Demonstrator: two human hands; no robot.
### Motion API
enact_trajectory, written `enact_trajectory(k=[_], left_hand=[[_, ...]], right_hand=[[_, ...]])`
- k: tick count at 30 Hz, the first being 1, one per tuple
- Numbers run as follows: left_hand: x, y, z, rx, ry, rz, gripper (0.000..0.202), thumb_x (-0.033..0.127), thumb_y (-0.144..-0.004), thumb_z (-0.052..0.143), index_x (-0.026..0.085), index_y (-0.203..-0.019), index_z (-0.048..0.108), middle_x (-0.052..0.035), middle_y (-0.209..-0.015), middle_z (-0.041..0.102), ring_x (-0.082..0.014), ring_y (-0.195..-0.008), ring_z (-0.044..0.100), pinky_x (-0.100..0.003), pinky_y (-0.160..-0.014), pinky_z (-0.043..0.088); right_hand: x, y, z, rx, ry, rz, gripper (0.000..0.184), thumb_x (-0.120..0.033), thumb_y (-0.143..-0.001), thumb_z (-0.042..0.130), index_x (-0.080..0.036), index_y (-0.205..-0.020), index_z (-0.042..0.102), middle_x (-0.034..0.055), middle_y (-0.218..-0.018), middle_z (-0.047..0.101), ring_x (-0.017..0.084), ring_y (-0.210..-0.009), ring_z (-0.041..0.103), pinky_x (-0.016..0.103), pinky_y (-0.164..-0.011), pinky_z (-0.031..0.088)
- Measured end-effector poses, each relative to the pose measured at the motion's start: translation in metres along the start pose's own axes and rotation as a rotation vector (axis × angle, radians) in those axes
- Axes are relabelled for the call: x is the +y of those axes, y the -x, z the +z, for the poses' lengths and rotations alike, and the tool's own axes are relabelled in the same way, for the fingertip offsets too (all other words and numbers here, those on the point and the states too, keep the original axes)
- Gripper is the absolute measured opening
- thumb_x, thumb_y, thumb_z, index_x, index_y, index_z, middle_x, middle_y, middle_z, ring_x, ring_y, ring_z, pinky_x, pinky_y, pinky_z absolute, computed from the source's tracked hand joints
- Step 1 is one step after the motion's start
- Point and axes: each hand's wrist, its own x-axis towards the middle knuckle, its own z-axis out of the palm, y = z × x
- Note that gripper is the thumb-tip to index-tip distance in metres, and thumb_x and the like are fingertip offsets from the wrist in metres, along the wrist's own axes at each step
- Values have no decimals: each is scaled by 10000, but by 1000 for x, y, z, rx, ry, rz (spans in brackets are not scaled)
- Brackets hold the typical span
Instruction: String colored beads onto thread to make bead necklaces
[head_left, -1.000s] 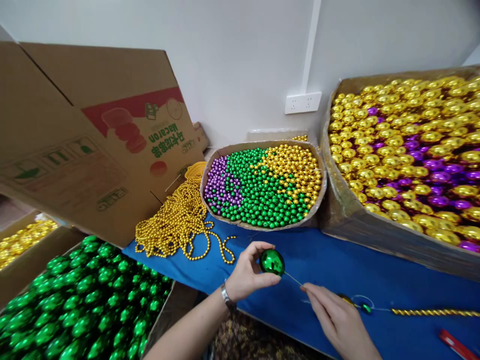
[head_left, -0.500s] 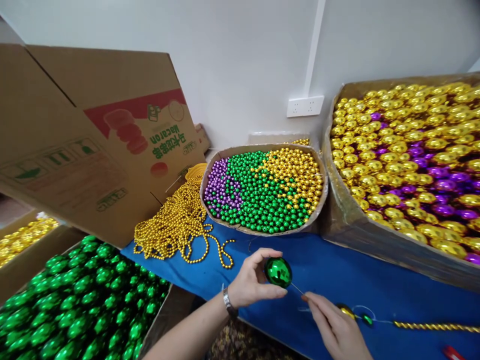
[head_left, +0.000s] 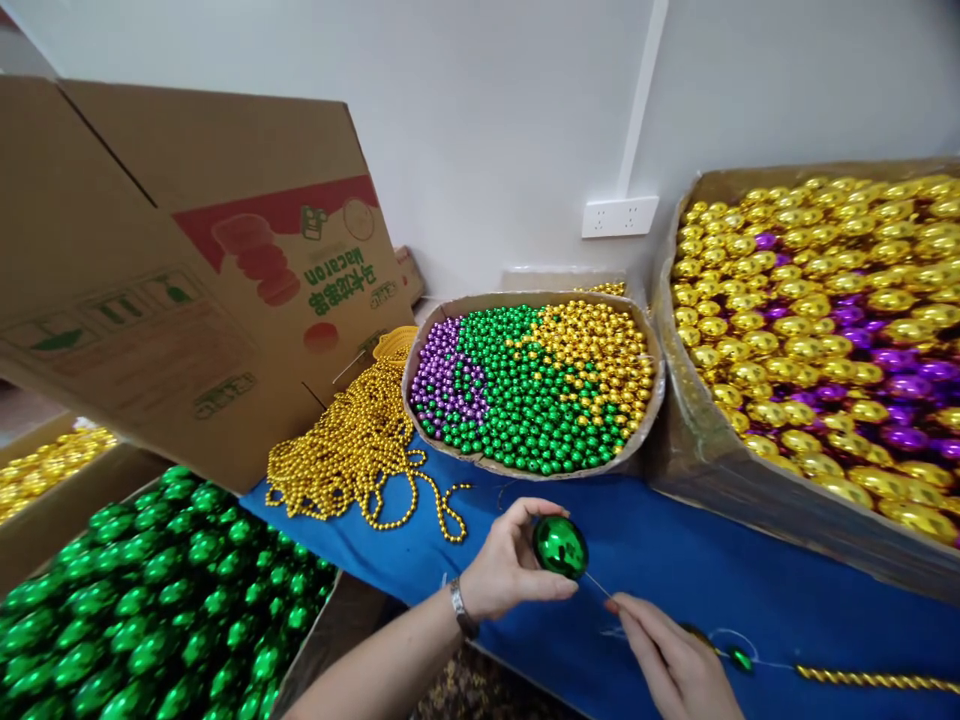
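My left hand pinches a large shiny green bead above the blue table. A thin needle or wire runs from the bead to my right hand, whose fingers are closed on its end. Under my right hand a thread carries a small green bead and leads to a strung gold bead strand lying at the lower right.
A round cardboard tray holds small purple, green and gold beads. A box of large gold and purple beads stands at the right. Large green beads fill a box at lower left. Gold bead strings pile beside a tilted carton.
Both hands with the green bead have drifted slightly right and down in view as the camera tilted; the red tool at the lower right has left the view.
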Motion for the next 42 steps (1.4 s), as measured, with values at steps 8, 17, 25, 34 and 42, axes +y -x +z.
enact_trajectory(k=[8,17,25,34,42], left_hand=[[4,-3,-2,-154,-129,1,697,230,-586,816,223,-1209,504,-103,-1155,563,-235,-1051,543,-371,-883,453],[55,-109,6,65,-934,404,205,256,-830,553,178,-1009,617,-85,-959,641,-207,-887,583,-340,-791,468],[35,-190,24,-39,-1268,362,149,45,-744,543,160,-728,635,-123,-871,610,-267,-977,521,-416,-887,413],[41,-117,27,-25,-232,49,223,299,-797,617,128,-940,635,-88,-948,660,-167,-785,644,-302,-724,505],[34,-75,28,107,179,-101,239,272,-724,722,126,-896,644,-64,-846,679,-147,-770,656,-245,-695,513]], right_hand=[[-5,-7,2,9,-22,45,284,-313,-938,385,-202,-996,640,83,-885,718,188,-762,702,228,-658,573],[-1,-10,-14,142,11,50,236,-306,-935,397,-209,-967,609,68,-866,715,173,-696,700,171,-570,550],[-4,-7,-23,189,88,109,263,-325,-939,382,-207,-954,617,82,-851,714,189,-723,699,201,-591,554],[-3,-8,-34,303,189,82,242,-305,-932,408,-193,-942,622,64,-833,722,181,-734,701,222,-638,565],[-9,-11,-31,289,218,17,234,-256,-924,412,-184,-961,631,59,-844,724,179,-735,701,240,-656,567]])
